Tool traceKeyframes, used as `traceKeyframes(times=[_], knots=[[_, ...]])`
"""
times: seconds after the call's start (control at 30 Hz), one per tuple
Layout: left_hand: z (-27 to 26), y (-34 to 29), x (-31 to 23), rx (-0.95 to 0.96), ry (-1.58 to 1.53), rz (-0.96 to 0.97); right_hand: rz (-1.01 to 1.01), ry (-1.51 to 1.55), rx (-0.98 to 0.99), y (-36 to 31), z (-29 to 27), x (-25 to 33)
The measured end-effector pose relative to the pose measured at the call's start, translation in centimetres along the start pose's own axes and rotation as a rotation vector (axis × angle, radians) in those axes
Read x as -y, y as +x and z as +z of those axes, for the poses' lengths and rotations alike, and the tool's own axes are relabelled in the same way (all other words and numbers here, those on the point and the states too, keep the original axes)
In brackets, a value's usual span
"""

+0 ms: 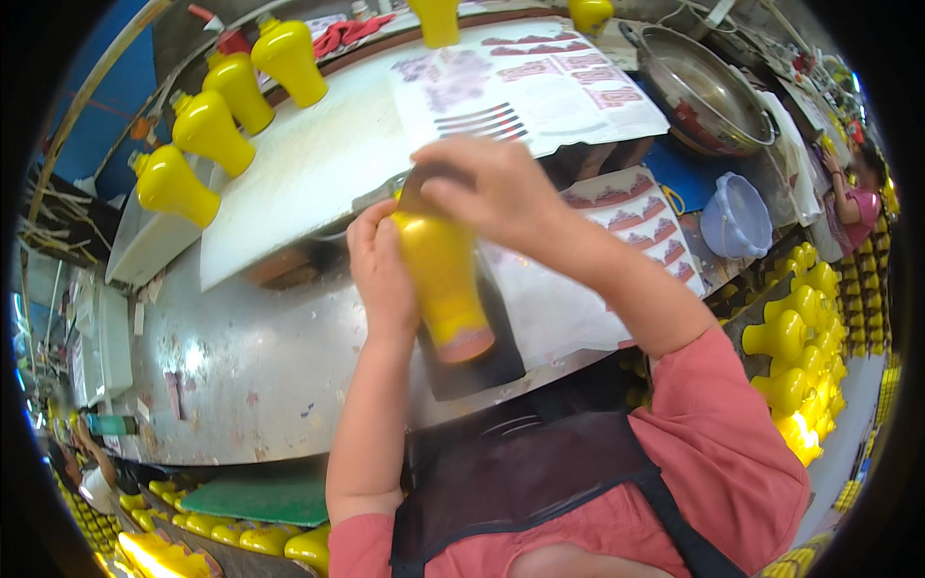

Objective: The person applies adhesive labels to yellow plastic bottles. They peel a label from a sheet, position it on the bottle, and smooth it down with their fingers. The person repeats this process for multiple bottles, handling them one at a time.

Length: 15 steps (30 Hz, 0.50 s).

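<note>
A glossy yellow vase lies tilted in front of me, its pinkish patterned base end toward my body. My left hand is closed around the left side of its shoulder. At its far end, my right hand presses a flat dark brown piece against the vase. That piece is partly covered by my fingers and blurred, so its exact kind is unclear. Beneath the vase is a dark pad on the metal table. Sheets of purple-red printed decals lie to the right of it.
Several yellow vases stand along the far left of a white board. Another printed sheet covers the board's right. A metal basin and a light-blue bucket stand right. More yellow vases crowd the right side.
</note>
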<state>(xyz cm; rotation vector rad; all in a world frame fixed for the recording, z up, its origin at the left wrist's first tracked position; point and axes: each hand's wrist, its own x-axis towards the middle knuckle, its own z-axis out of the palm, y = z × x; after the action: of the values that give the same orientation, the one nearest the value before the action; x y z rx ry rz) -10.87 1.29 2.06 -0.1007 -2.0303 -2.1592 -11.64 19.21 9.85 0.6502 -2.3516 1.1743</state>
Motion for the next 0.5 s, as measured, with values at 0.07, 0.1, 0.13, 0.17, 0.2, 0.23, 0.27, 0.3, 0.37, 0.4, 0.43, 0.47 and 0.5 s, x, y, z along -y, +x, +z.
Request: traceKeyframes(times=[0.07, 0.1, 0.13, 0.17, 0.2, 0.23, 0.27, 0.3, 0.37, 0.4, 0.43, 0.47, 0.5], knots=[[-0.1, -0.1, 0.1, 0.002, -0.062, -0.051, 0.068, 0.085, -0.014, -1.1, 0.1, 0.1], [-0.1, -0.3, 0.0, 0.017, -0.054, -0.020, 0.120, 0.013, -0.064, -1.4, -0.1, -0.2], [-0.1, -0.4, -0.2, 0.018, -0.043, -0.014, 0.143, -0.056, -0.094, -1.6, -0.5, -0.6], [-0.1, -0.5, -0.5, 0.016, -0.032, -0.007, 0.173, -0.121, -0.111, -1.6, -1.0, -1.3], [0.0, -0.7, -0.7, 0.012, -0.092, -0.062, 0.268, -0.134, -0.100, -1.9, -1.9, -2.1], [0.1, -1.0, -1.0, 0.018, -0.138, -0.067, 0.314, -0.114, -0.154, -2.0, -2.8, -3.0], [0.2, -1.4, -1.2, 0.014, -0.179, -0.102, 0.361, -0.092, -0.205, -2.3, -3.4, -3.9], [0.4, -1.7, -1.4, 0.026, -0.235, -0.104, 0.435, -0.080, -0.258, -2.5, -4.0, -4.7], [0.7, -1.6, -1.7, 0.013, -0.164, -0.092, 0.471, -0.135, -0.189, -3.0, -4.4, -6.1], [0.8, -1.6, -1.7, 0.013, -0.134, -0.080, 0.527, -0.175, -0.142, -3.1, -4.4, -6.5], [0.9, -1.7, -1.8, 0.018, -0.130, -0.067, 0.505, -0.303, -0.118, -3.3, -4.3, -6.8], [1.0, -1.8, -1.8, 0.019, -0.125, -0.062, 0.504, -0.438, -0.079, -3.4, -4.0, -7.0], [1.0, -1.8, -1.9, 0.022, -0.119, -0.056, 0.462, -0.569, -0.064, -3.4, -3.7, -7.0]])
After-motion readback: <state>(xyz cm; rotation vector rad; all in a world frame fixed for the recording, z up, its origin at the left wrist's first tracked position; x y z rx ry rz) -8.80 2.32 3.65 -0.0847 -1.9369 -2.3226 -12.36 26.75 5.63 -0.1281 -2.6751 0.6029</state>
